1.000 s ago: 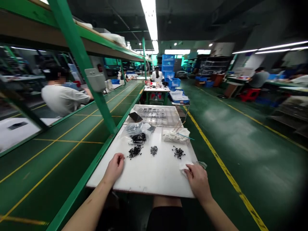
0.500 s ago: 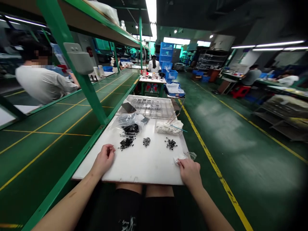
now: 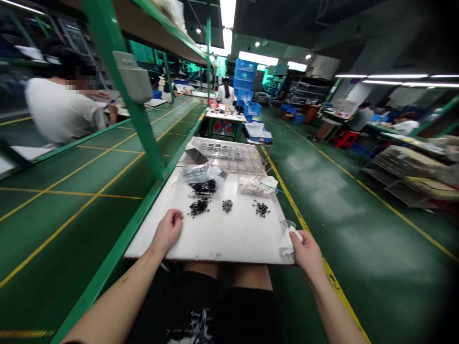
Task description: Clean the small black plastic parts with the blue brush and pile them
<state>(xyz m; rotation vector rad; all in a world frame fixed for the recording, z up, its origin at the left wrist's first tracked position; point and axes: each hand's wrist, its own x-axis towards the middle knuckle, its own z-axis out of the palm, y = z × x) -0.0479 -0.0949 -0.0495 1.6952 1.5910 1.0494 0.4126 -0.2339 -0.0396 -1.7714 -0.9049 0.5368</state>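
On the left part of the white table (image 3: 229,239) rests my left hand (image 3: 169,230), its fingers curled; whether they hold anything is hidden. My right hand (image 3: 309,251) pinches a crumpled white cloth or tissue (image 3: 287,244) at the table's right edge. Three small piles lie in a row beyond my hands: black parts (image 3: 199,207) on the left, grey parts (image 3: 227,206) in the middle and black parts (image 3: 261,209) on the right. Behind the left pile is a clear plastic bag (image 3: 197,174) with more black parts.
A clear box of white material (image 3: 256,185) with thin sticks stands at the back right. Farther back are a compartment tray (image 3: 229,155) and a dark flat object (image 3: 196,155). A green post (image 3: 139,119) rises at left, and a person (image 3: 64,110) sits beyond the green belt.
My right hand has moved right with the white cloth, to the table's right edge. The view has shifted a little. My left hand stays curled at the table's left.
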